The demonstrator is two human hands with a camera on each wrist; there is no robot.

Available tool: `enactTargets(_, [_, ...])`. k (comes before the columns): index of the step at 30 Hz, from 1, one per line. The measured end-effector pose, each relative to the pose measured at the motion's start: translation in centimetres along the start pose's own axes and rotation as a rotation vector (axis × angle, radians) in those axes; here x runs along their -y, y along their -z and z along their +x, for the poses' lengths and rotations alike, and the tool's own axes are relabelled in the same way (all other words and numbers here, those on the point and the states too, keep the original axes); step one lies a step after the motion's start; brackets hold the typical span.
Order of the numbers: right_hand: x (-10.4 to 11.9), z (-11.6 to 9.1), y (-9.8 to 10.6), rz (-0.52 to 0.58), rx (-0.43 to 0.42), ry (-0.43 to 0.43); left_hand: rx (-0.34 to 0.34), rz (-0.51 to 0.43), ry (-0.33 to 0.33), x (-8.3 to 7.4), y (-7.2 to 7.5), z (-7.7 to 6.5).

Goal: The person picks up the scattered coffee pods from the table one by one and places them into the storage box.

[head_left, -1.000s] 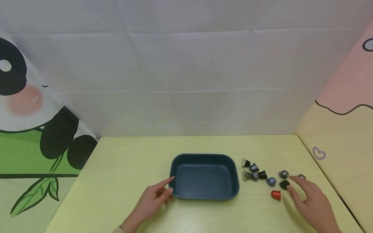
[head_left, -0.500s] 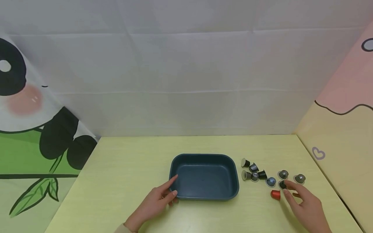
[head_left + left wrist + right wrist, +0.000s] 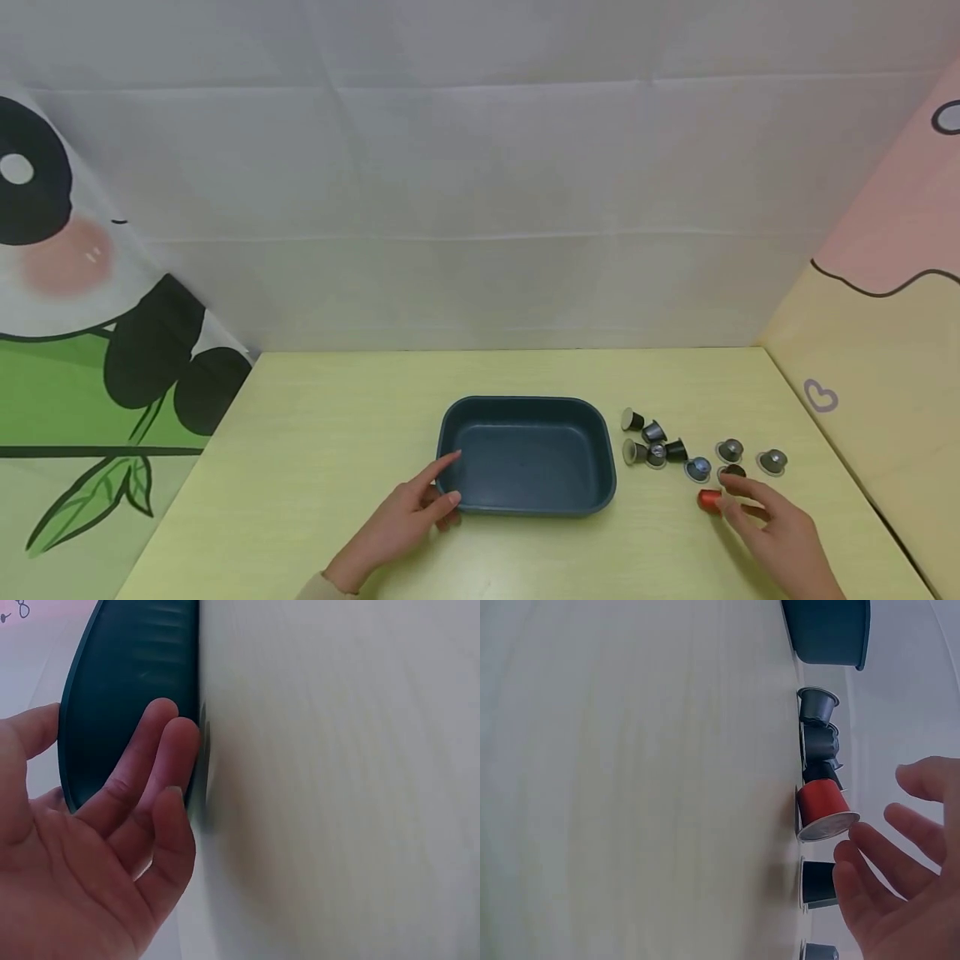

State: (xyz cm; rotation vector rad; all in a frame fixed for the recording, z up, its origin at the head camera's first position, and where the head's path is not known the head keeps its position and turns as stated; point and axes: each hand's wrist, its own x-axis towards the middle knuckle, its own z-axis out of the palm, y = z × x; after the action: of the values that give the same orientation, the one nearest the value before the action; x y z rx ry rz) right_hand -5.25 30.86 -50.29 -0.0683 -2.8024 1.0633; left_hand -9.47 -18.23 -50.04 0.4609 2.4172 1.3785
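Note:
My left hand [image 3: 408,517] holds the near left corner of a dark teal tray [image 3: 525,510], its index finger reaching over the rim. In the left wrist view, other fingers of this hand [image 3: 90,840] lie against the tray's outer wall [image 3: 127,682]. My right hand [image 3: 780,533] is just right of a red coffee capsule [image 3: 707,500], fingers parted and loosely bent. The right wrist view has the capsule [image 3: 823,802] lying on its side, foil lid toward the hand [image 3: 907,877], fingertips right by its rim. A black capsule [image 3: 733,472] is partly hidden behind the index finger.
A blue capsule [image 3: 697,469] and two grey capsules, one nearer [image 3: 729,451] and one farther right [image 3: 772,461], stand lid-down. Several dark capsules [image 3: 654,431] cluster beside the tray's right side. A white cloth wall [image 3: 480,292] closes the table's back.
My right hand has moved left and toward me, from the grey and black capsules to the red one. The left hand's index finger has slid slightly farther over the tray rim.

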Motion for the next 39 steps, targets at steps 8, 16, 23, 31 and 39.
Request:
enactTargets(8, [-0.9,0.2,-0.4,-0.023,0.048,0.014,0.049,-0.088,0.033,-0.1,0.1,0.0])
enactTargets(16, [-1.1,0.7,-0.5,-0.029,0.115,0.008,0.063,-0.134,0.042,-0.3,0.2,0.1])
enactTargets(23, [-1.3,0.9,-0.5,-0.025,0.141,-0.007,0.069,-0.148,0.057,0.0,0.2,0.1])
enactTargets(31, [-1.4,1.1,-0.7,-0.049,0.130,-0.009,0.079,-0.180,0.070,-0.3,0.4,0.2])
enactTargets(39, [-1.5,1.1,-0.8,-0.054,0.127,-0.030,0.088,-0.200,0.065,-0.9,0.5,0.0])
